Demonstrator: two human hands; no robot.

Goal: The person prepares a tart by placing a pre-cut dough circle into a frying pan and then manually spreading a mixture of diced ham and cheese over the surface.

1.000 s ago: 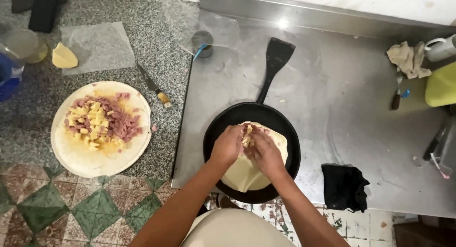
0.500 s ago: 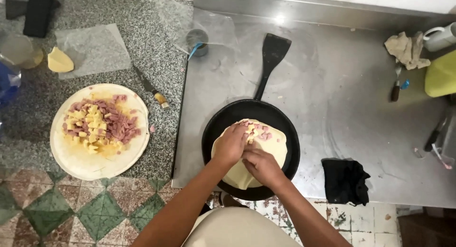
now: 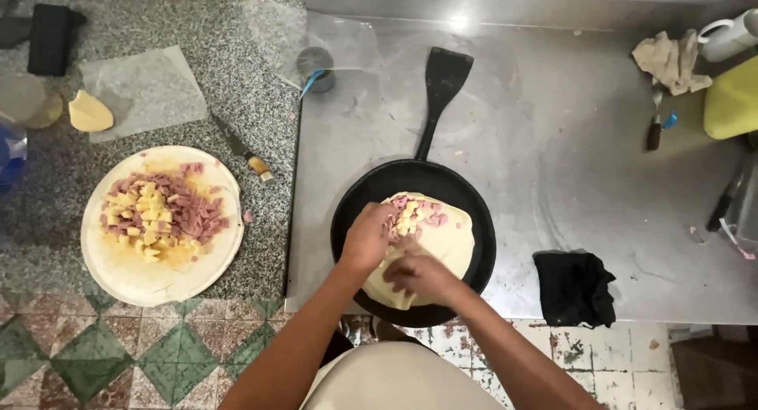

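Both hands worked over a round black frying pan that sat on the grey steel desk, its long flat handle pointing away from the person, presumably so it stayed clear of the arms. Inside the pan lay a pale flour tortilla carrying a small heap of diced pink ham and yellow cheese at its far part. The left hand rested at the tortilla's left edge beside the filling, fingers curled down against it; how tightly its grip was closed could not be told. The right hand lay over the near part of the tortilla, fingers bent and apparently pinching the dough, though the exact closure was hidden. To the left, on the speckled granite counter, a second open tortilla bore a larger pile of the same filling, with a small knife just beyond it. A black cloth lay right of the pan.
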